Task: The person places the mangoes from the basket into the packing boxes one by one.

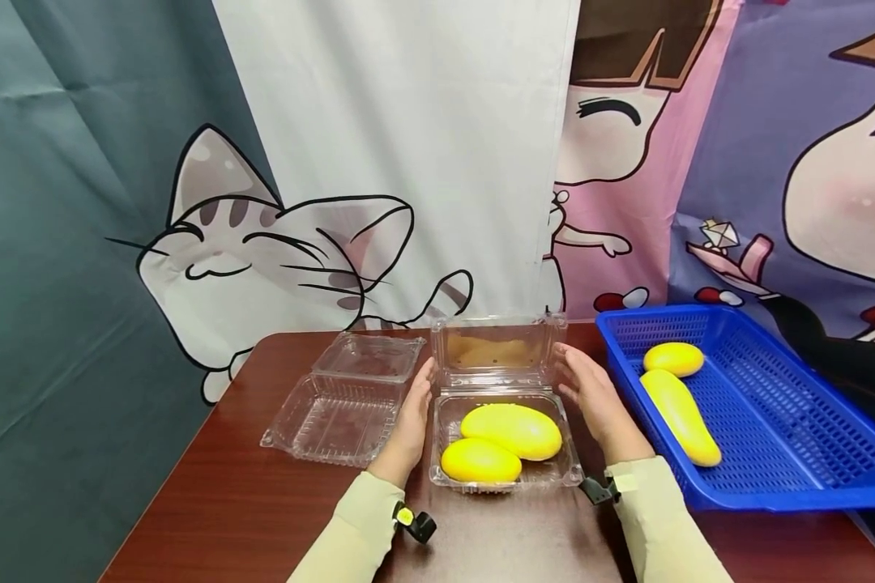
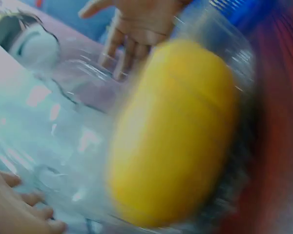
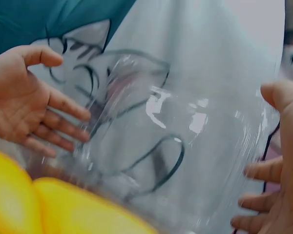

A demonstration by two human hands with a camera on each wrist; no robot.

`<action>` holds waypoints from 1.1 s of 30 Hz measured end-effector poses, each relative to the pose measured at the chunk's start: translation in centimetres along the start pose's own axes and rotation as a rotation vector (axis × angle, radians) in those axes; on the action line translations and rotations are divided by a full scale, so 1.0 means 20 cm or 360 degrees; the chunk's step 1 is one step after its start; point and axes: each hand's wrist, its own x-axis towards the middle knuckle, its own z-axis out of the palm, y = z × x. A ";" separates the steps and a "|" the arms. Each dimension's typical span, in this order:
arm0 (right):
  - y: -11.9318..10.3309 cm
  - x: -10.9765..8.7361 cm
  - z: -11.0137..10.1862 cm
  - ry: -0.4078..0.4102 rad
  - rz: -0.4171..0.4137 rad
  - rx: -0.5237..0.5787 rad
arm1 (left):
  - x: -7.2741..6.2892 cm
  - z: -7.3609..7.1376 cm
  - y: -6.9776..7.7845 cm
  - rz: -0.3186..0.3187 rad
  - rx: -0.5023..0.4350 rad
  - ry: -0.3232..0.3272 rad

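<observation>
A clear plastic clamshell box (image 1: 554,476) stands on the table with its lid (image 1: 496,348) raised at the back. Inside the base lie two smooth yellow oblong fruits, a larger one (image 1: 512,431) behind and a smaller one (image 1: 481,461) in front. My left hand (image 1: 408,425) is at the left side of the lid, and my right hand (image 1: 596,398) at its right side. Palms face each other with fingers extended, and neither hand grips anything. In the right wrist view the see-through lid (image 3: 161,141) stands between both hands. A yellow fruit (image 2: 173,136) looms blurred in the left wrist view.
Left of the box, a second clear clamshell (image 1: 346,417) lies opened on the brown table (image 1: 211,486). At the right stands a blue plastic basket (image 1: 795,453) holding a short yellow fruit (image 1: 673,359) and a long one (image 1: 681,417). A printed curtain (image 1: 408,121) hangs behind.
</observation>
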 end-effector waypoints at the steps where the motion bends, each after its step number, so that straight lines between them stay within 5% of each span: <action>1: -0.03 -0.01 0.00 0.0015 0.0013 -0.0021 | -0.01 0.00 0.03 -0.0035 0.0037 -0.0015; 5: -0.14 -0.05 0.00 0.0040 0.0062 -0.0142 | -0.04 -0.02 0.16 -0.0204 0.0184 -0.0110; 13: -0.28 -0.10 -0.02 -0.0025 0.0186 -0.0655 | -0.11 -0.05 0.37 -0.0310 0.0330 -0.0204; 20: -0.35 -0.14 -0.02 -0.0038 0.0294 -0.0967 | -0.18 -0.02 0.53 -0.0443 0.0729 -0.0258; 26: -0.37 -0.17 -0.05 -0.0098 0.0330 -0.1053 | -0.21 -0.01 0.56 -0.0403 0.1032 -0.0278; 33: -0.33 -0.18 -0.06 -0.0099 0.0237 -0.1110 | -0.20 0.04 0.49 -0.0423 0.1084 -0.0339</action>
